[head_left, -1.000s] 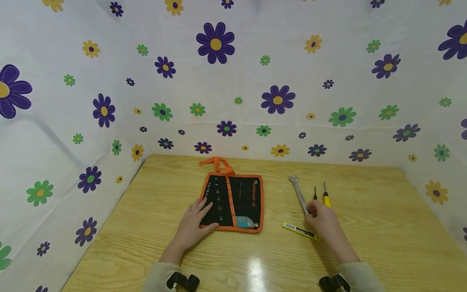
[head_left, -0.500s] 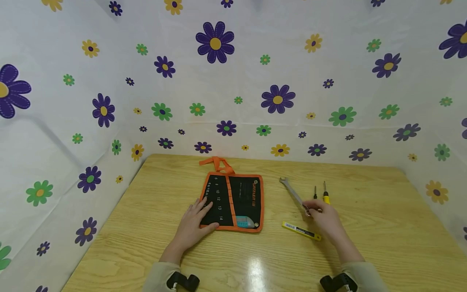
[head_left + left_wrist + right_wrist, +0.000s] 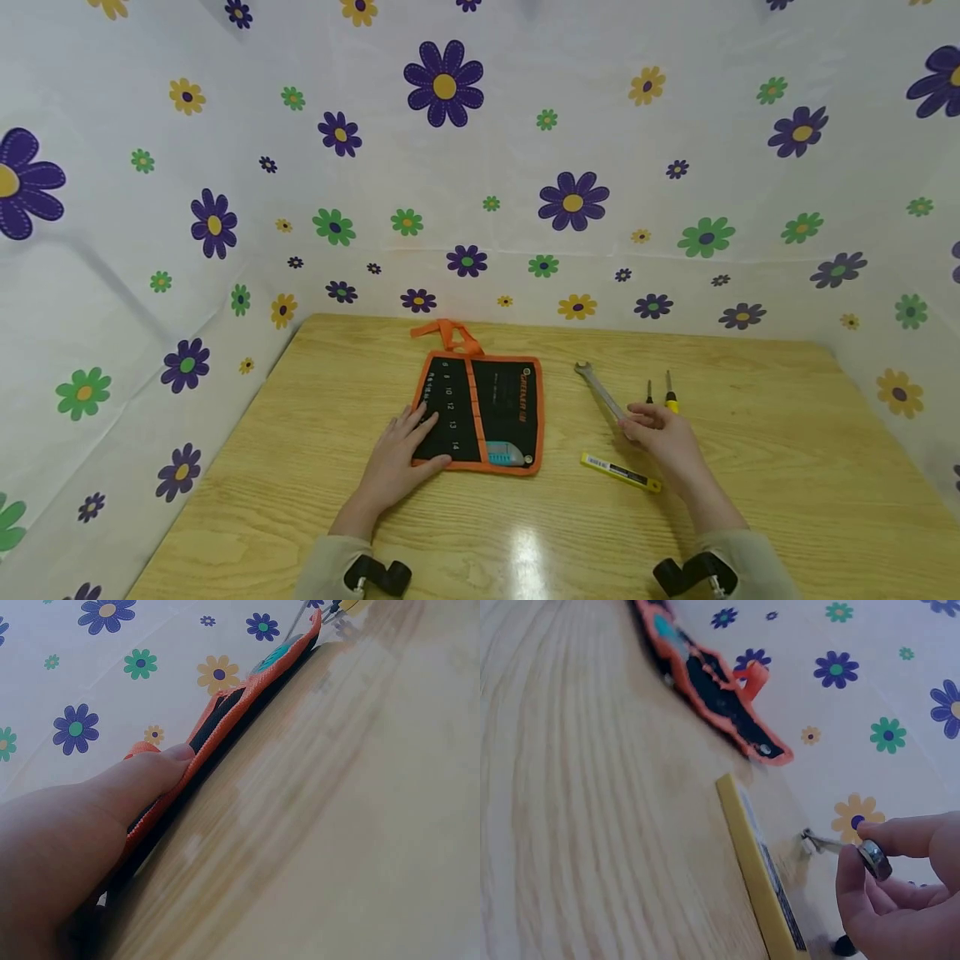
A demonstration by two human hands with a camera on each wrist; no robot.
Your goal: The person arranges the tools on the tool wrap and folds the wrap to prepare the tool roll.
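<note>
My left hand point(image 3: 397, 467) rests with spread fingers on the left part of a black tool pouch point(image 3: 504, 396) with orange edging. In the left wrist view the thumb point(image 3: 157, 771) lies over the pouch's orange edge point(image 3: 225, 735). Between thumb and fingertips, my right hand point(image 3: 671, 446) pinches the near end of a combination wrench point(image 3: 598, 390). Its open-jaw end points away to the left. Seen from the right wrist, the wrench's ring end point(image 3: 875, 860) sits in the pinch. A teal-and-grey piece point(image 3: 504, 453) shows at the pouch's lower right.
A long, flat yellow object with a label point(image 3: 619, 472) lies on the wooden table point(image 3: 465, 533) just left of the right hand. Behind that hand lie a yellow-handled screwdriver point(image 3: 671, 406) and a thin dark-shafted tool point(image 3: 649, 390), both partly hidden. Flower-printed cloth point(image 3: 495, 167) walls the table.
The right hand has shifted its grip on the wrench, whose far end has swung left. The left hand and pouch stay in place.
</note>
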